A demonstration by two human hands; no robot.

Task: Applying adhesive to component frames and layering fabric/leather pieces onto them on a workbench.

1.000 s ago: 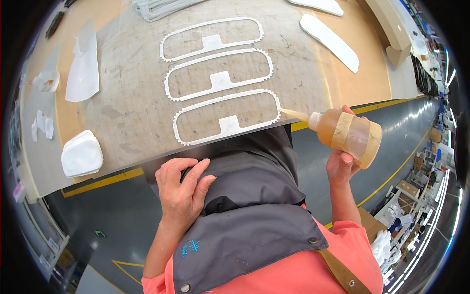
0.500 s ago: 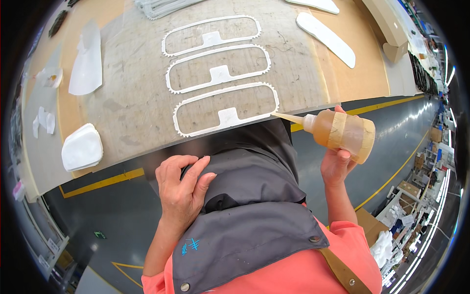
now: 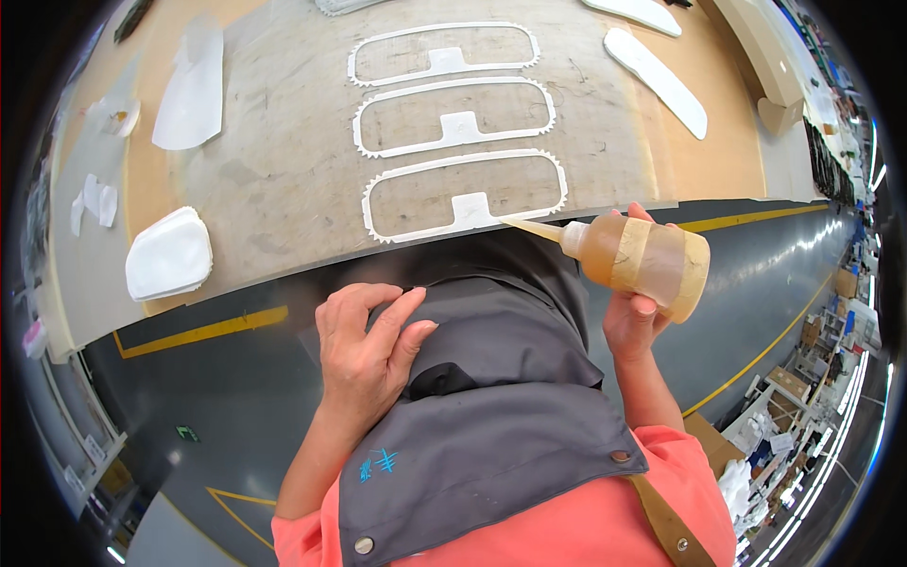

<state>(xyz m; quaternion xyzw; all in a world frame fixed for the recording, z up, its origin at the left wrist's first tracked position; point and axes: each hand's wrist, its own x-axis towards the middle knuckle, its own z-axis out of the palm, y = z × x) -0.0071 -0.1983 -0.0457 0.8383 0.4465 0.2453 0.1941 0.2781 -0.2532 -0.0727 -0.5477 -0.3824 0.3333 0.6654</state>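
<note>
from my remote seat, nearest me, the left grip [image 3: 364, 345] sits over the dark grey apron [image 3: 487, 435], its fingers loosely curled and the thumb spread from the forefinger. the right grip [image 3: 630, 326] is wrapped around an amber squeeze bottle [image 3: 661, 269] banded with tape, its body tilted just off the desk's [image 3: 274, 189] near edge. its tapered nozzle [image 3: 537, 229] points left; the tip is at the lower bar of the near white frame [image 3: 470, 212], right of the tab, and i can't tell whether they touch. that frame lies flat along the near edge. toward the near left corner i have a white stack [image 3: 170, 255]. beyond come the middle white frame [image 3: 460, 128], a long white piece [image 3: 657, 83] toward the right edge, and the far white frame [image 3: 445, 61].
</note>
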